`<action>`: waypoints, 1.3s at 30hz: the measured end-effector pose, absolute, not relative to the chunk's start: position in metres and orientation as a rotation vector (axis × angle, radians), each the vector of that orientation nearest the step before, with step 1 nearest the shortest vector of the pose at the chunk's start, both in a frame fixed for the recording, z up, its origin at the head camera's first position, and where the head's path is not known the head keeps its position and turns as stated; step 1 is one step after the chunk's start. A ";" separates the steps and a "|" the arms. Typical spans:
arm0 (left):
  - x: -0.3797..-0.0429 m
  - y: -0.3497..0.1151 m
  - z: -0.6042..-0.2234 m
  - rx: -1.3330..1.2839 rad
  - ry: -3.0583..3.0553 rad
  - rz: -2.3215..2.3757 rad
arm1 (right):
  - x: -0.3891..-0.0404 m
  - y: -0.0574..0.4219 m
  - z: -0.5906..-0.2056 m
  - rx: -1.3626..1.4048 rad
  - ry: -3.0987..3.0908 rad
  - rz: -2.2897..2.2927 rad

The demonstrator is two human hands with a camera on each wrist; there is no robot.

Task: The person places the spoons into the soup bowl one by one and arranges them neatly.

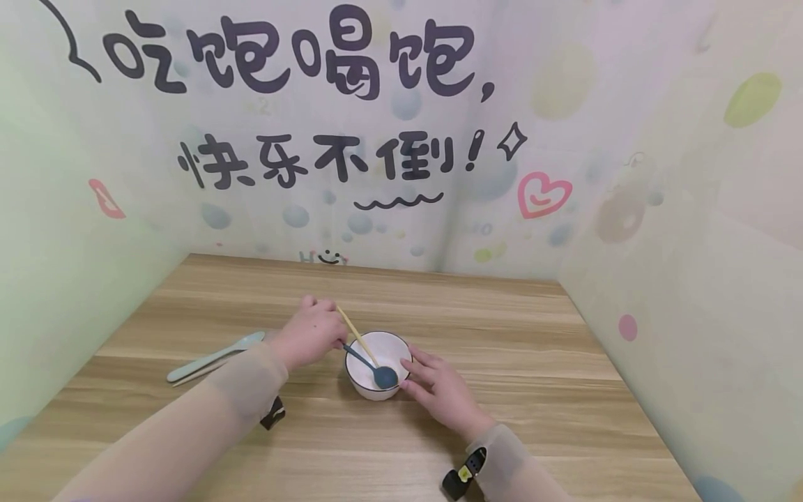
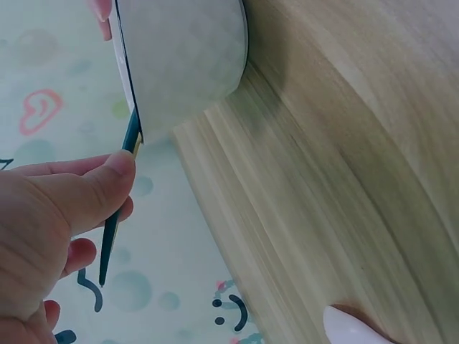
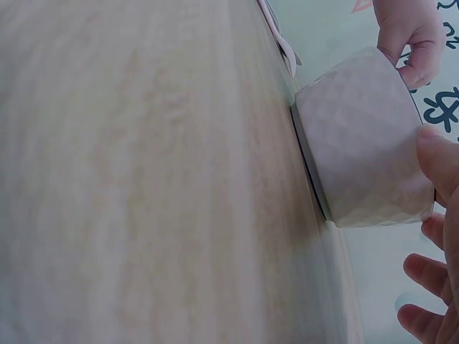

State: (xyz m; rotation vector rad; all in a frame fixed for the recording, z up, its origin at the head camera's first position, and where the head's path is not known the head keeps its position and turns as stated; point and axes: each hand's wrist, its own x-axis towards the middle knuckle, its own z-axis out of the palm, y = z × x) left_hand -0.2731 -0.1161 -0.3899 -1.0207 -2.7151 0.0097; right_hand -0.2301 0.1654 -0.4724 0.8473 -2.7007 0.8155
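A white bowl [image 1: 361,385] with a dark rim stands on the table. Inside it lies the head of a dark blue spoon [image 1: 385,377], whose handle rises over the left rim. My left hand [image 1: 311,332] pinches that handle between thumb and fingers, as the left wrist view shows. A thin yellow stick [image 1: 354,331] leans in the bowl with its upper part beside the left fingers; whether they also grip it cannot be told. At the bowl's right side, my right hand [image 1: 442,392] holds the wall and rim between thumb and fingers, the other fingers spread.
Left of the bowl lies a pale blue utensil [image 1: 216,356] with a thin pale piece beside it, partly behind the left forearm. The wooden table [image 1: 533,390] meets printed walls [image 1: 439,230] at the back and both sides. Each wrist wears a dark device [image 1: 464,475].
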 end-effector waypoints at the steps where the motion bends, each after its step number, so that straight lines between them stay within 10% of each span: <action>1: -0.273 -0.116 -0.390 -1.020 -2.710 0.011 | -0.230 0.165 -0.472 0.849 -2.701 0.818; 39: -0.280 -0.108 -0.400 -0.929 -2.560 0.142 | -0.229 0.165 -0.472 0.844 -2.707 0.842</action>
